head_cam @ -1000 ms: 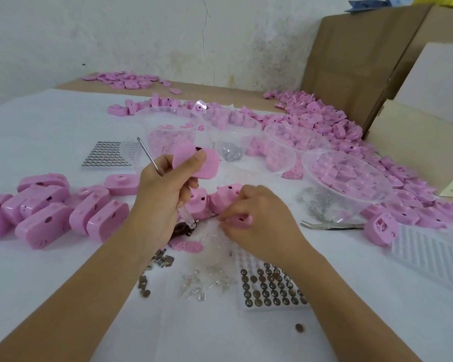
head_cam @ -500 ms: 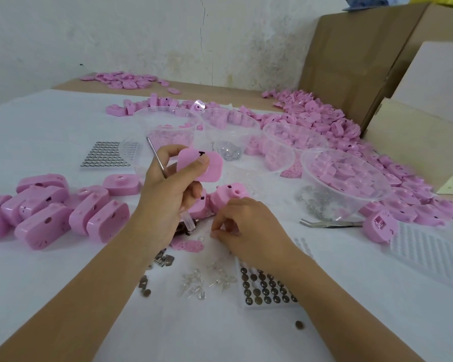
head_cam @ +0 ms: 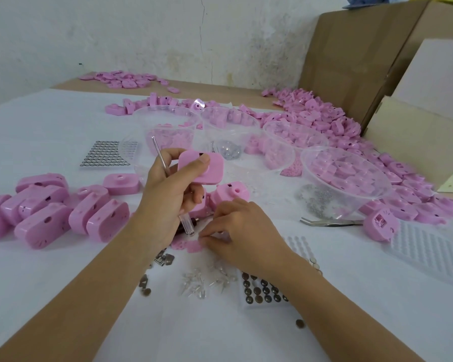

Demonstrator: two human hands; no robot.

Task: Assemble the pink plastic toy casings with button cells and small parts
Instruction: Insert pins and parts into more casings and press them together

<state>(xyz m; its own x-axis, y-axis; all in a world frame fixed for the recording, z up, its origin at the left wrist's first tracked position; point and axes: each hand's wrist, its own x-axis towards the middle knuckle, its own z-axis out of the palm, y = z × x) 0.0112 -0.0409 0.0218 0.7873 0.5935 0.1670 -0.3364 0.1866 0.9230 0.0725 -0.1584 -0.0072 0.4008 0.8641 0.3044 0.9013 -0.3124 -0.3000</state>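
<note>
My left hand (head_cam: 169, 194) holds a pink casing half (head_cam: 203, 167) between thumb and fingers, raised above the table. The same hand also grips a thin metal tool with a clear handle (head_cam: 186, 223). My right hand (head_cam: 242, 231) is down on the white table, its fingertips pinching at small pink parts (head_cam: 187, 245) lying there. A tray of button cells (head_cam: 262, 291) sits just below my right wrist. Clear LEDs (head_cam: 202, 280) and small metal contacts (head_cam: 162, 259) are scattered near both wrists.
Assembled pink casings (head_cam: 50, 207) lie at the left. Clear bowls (head_cam: 345, 178) of pink parts and metal bits stand behind my hands. Tweezers (head_cam: 330, 222) lie at the right. Loose pink parts (head_cam: 324, 118) pile up by the cardboard boxes (head_cam: 351, 53). A second cell tray (head_cam: 105, 155) sits far left.
My right hand has slid down and left from the casings toward the small pink parts on the table. My left hand keeps the casing half and tool raised, almost unmoved.
</note>
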